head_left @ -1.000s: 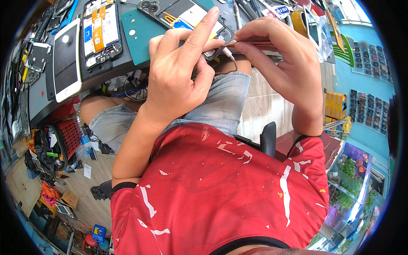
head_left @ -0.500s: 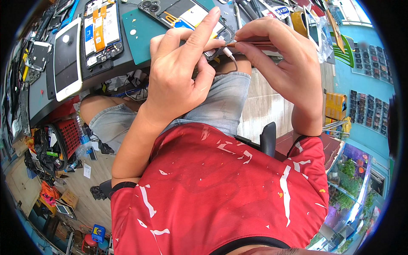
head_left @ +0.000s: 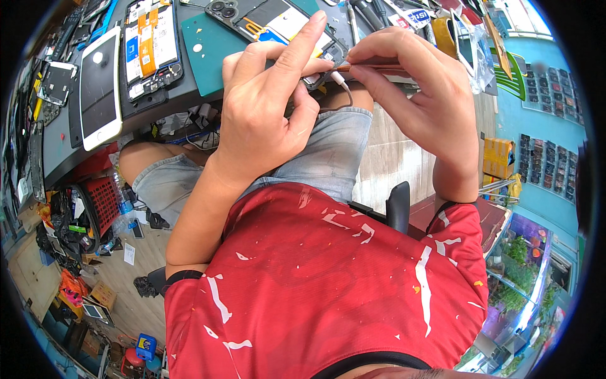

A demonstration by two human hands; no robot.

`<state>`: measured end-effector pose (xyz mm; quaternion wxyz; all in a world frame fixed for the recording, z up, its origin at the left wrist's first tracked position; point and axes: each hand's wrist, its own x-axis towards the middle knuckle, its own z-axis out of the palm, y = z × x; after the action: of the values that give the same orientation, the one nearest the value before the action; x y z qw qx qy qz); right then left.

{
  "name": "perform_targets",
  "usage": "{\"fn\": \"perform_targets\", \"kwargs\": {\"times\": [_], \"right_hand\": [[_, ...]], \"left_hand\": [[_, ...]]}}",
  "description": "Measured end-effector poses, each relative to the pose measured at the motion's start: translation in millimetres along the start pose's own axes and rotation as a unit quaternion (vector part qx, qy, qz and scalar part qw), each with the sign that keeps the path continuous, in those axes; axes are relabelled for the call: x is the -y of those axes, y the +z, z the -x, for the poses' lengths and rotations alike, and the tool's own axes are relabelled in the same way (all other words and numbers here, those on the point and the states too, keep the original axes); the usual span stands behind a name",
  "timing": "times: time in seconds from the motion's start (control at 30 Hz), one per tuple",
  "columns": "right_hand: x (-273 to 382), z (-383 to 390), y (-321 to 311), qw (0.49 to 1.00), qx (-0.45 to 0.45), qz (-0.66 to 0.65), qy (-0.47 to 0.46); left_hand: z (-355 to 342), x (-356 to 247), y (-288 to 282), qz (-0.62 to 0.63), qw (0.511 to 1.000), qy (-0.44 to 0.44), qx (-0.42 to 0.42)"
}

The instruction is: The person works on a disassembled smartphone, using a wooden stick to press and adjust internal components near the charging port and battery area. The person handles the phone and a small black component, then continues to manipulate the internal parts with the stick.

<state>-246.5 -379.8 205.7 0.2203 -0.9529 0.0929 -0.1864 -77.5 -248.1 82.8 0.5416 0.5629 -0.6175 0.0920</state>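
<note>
A phone with its back off [head_left: 278, 22] lies on a green mat [head_left: 205, 47], its inner parts and yellow flex showing. My left hand [head_left: 265, 114] is over its near side, back up. Its index finger stretches out above the phone, and another fingertip rests at the phone's near right end. The remaining fingers are bent and partly hidden. My right hand [head_left: 423, 88] pinches a thin reddish-brown tool [head_left: 382, 66] between thumb and fingers; its narrow tip points left, close to that fingertip. A white cable plug [head_left: 338, 78] sits at the phone's near end.
To the left lie a white-framed tablet [head_left: 101, 95] and an opened phone [head_left: 151, 54] with an orange ribbon. Hand tools [head_left: 369, 14] stand beyond my right hand. A red basket [head_left: 101, 205] is on the floor. A green plastic rack [head_left: 512, 76] is at the right.
My right hand and the thin tool have shifted very slightly. The left hand and the phone stay where they were.
</note>
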Motion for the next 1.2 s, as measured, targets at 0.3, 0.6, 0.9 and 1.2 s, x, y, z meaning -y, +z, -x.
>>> {"fn": "perform_targets", "kwargs": {"times": [0.3, 0.6, 0.9, 1.2], "right_hand": [[2.5, -1.6, -2.7, 0.999, 0.028, -0.020, -0.010], [2.4, -1.6, -2.6, 1.000, 0.011, -0.012, -0.023], [-0.7, -3.0, -2.0, 0.999, 0.016, -0.008, -0.030], [1.3, -6.7, -2.3, 0.999, 0.018, 0.015, 0.025]], "left_hand": [[-0.1, 0.7, 4.8, 0.009, 1.000, 0.000, -0.027], [-0.2, -1.2, -1.3, -0.002, 1.000, -0.004, 0.011], [0.4, -0.2, 4.7, 0.015, 1.000, -0.005, -0.026], [1.0, -0.1, 5.2, 0.013, 0.999, -0.006, -0.030]]}}
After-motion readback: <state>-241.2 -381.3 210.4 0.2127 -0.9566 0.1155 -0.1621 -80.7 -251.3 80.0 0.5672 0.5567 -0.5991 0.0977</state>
